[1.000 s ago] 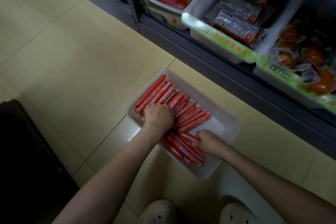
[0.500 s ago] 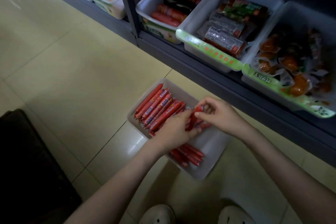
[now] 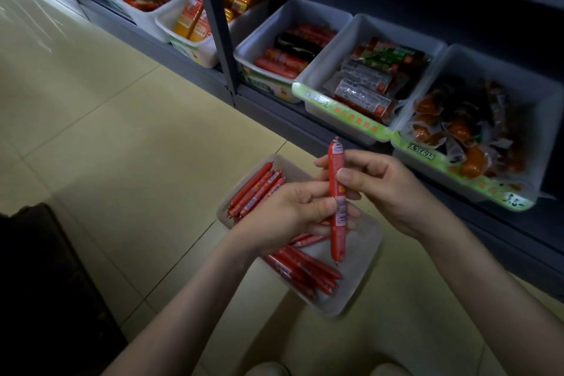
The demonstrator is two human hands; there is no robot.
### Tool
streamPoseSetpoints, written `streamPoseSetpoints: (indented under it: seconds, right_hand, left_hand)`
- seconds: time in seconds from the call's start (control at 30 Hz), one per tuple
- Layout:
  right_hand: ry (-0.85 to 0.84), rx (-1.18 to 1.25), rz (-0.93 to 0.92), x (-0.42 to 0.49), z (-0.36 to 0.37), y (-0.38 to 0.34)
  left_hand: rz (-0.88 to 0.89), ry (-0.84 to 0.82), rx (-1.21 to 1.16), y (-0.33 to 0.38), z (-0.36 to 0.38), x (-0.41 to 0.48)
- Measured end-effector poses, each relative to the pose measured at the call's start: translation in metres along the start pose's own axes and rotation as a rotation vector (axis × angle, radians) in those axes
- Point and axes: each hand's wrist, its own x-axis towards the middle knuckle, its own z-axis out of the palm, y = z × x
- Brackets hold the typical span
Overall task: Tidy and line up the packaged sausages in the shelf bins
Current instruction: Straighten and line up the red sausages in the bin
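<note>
Sitting at your far left is a dark, bulky shape on the pale tiled floor; what it is cannot be told. Moving right, a white bin is lying on that floor, just beyond your shoes. It is carrying two lots of red sausages: a tidy row lying side by side at its far left end, and a looser heap at its near end, with a bare patch of bin to the right.

Above the bin, your left hand is gripping one sausage round its middle, thumb beside the label, while your right hand is pinching it higher up between thumb and fingers. Both hands are thus grasping the same sausage, and neither is free. It is standing nearly upright, clipped end up, its long axis lying at an angle to the tidy row below.

The coming move, as I judge it, is turning on that angle. You are going to need to tip the sausage down and swing it until it is lying parallel with the row, which is sitting below and to the left, nearer your left hand.

Further right, the shelf is holding more bins of packaged sausages and snacks, all in dim light.
</note>
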Motion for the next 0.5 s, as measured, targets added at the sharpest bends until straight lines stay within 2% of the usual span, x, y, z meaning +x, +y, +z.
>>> streamPoseSetpoints:
  seconds: [0.13, 0.2, 0.27, 0.33, 0.4, 0.43, 0.5]
  right_hand:
    - [-0.093, 0.261, 0.119, 0.0, 0.002, 0.001]
    - [-0.052, 0.306, 0.159, 0.001, 0.002, 0.004]
    - [0.043, 0.304, 0.215, 0.003, 0.001, 0.008]
    - [0.141, 0.297, 0.287, 0.006, 0.0, 0.014]
    - [0.245, 0.318, 0.402, 0.009, 0.003, 0.022]
    - [0.286, 0.351, 0.476, 0.011, 0.005, 0.028]
    - [0.266, 0.42, 0.621, 0.014, 0.01, 0.038]
  left_hand:
    - [-0.05, -0.092, -0.228, -0.001, -0.001, -0.004]
    - [-0.073, -0.112, -0.33, -0.002, -0.002, -0.006]
    - [-0.125, -0.037, -0.325, -0.003, -0.001, -0.006]
    - [-0.222, 0.105, -0.179, -0.001, 0.005, -0.005]
    - [-0.294, 0.17, -0.091, 0.001, 0.012, -0.004]
    - [-0.316, 0.184, -0.125, 0.002, 0.016, -0.002]
    - [-0.357, 0.22, -0.332, 0.004, 0.015, 0.001]
